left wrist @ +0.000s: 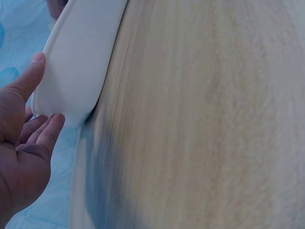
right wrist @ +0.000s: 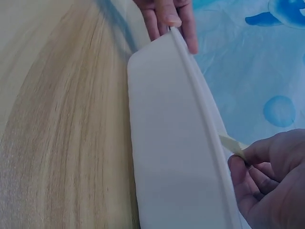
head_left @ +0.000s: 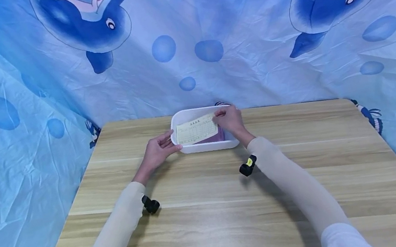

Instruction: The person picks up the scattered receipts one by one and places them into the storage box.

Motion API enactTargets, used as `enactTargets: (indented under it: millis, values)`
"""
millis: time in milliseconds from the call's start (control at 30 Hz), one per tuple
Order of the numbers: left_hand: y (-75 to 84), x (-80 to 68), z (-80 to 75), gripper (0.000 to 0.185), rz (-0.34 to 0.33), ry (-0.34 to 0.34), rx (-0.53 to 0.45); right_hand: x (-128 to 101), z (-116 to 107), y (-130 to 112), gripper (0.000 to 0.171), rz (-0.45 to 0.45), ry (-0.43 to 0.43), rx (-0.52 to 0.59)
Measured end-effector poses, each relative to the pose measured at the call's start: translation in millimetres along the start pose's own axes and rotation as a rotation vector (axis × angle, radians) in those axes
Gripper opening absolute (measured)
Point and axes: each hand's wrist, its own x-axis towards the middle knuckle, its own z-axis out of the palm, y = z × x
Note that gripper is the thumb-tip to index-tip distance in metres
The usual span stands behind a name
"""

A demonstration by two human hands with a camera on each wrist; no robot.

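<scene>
A white plastic bin with rounded corners stands at the far side of the table. My left hand holds its left end, thumb and fingers spread about the rim; in the left wrist view the left hand touches the bin's wall. Between thumb and fingers, my right hand pinches the right edge of a pale yellow printed form, tilted within the bin's opening. Seen from the right wrist, only a corner of the form shows above the rim. Something purple lies under it, mostly hidden.
The wood-grain table stretches from the bin toward me. Behind and to the left hangs a blue curtain printed with dolphins, close to the table's far edge. Black wrist mounts sit on both sleeves.
</scene>
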Motion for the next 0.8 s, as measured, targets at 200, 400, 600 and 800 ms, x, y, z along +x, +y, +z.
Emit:
enactTargets:
  millis: [200,400,600,800]
  values:
    - [-1.8,1.0,-0.4,0.076,0.002,0.002,-0.004,-1,1,1,0.014,-0.024,-0.002,-0.088]
    - [-2.4,0.2,0.0,0.075,0.003,0.008,0.009,0,2,3,0.015,-0.036,-0.016,-0.135]
    - [-2.2,-0.1,0.3,0.075,0.005,0.016,0.013,0,0,6,0.017,-0.041,-0.043,-0.131]
    - [-2.2,0.3,-1.3,0.076,0.004,0.011,0.013,0,-9,9,0.016,-0.063,-0.068,-0.011]
